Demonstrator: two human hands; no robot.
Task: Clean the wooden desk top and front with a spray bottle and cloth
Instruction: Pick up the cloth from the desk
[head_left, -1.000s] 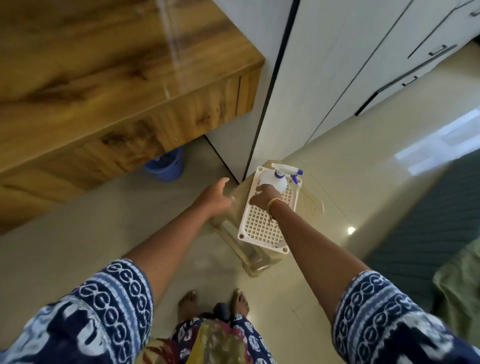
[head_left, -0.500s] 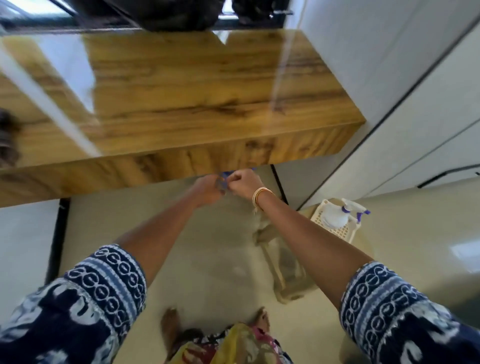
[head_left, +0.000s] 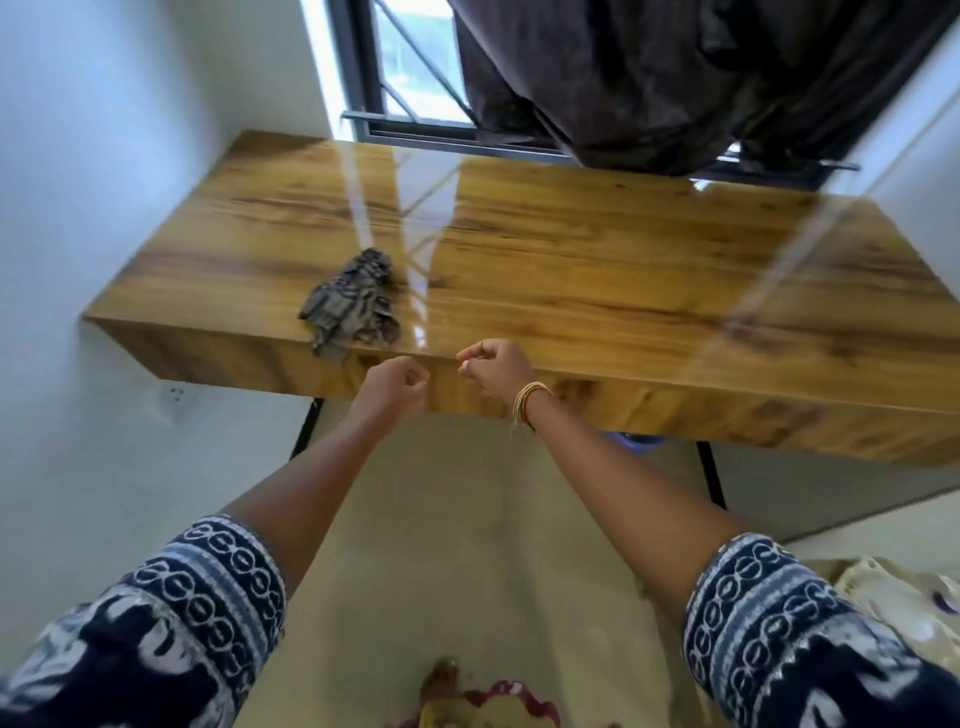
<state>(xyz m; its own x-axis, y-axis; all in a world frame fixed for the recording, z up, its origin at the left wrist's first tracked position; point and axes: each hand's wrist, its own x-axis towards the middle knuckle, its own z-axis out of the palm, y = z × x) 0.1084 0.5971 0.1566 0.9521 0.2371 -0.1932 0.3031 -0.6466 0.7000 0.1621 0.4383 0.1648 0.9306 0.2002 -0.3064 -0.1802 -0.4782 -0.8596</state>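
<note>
The glossy wooden desk fills the middle of the view, its front panel facing me. A crumpled grey cloth lies on the top near the front edge, left of centre. My left hand is curled in front of the desk's front panel, just below and right of the cloth. My right hand is curled at the front edge, a short gap from the left one. Neither hand visibly holds anything. A blurred bit of the spray bottle shows at the far right edge, on the floor.
A window and a dark curtain hang behind the desk. White walls close in left and right. A blue bucket peeks out under the desk. A pale basket sits on the floor at the lower right. My feet are at the bottom.
My hands left the basket with the spray bottle on the floor and rose to the desk's front edge. My view swung left and up, bringing the whole desk and cloth into sight.
</note>
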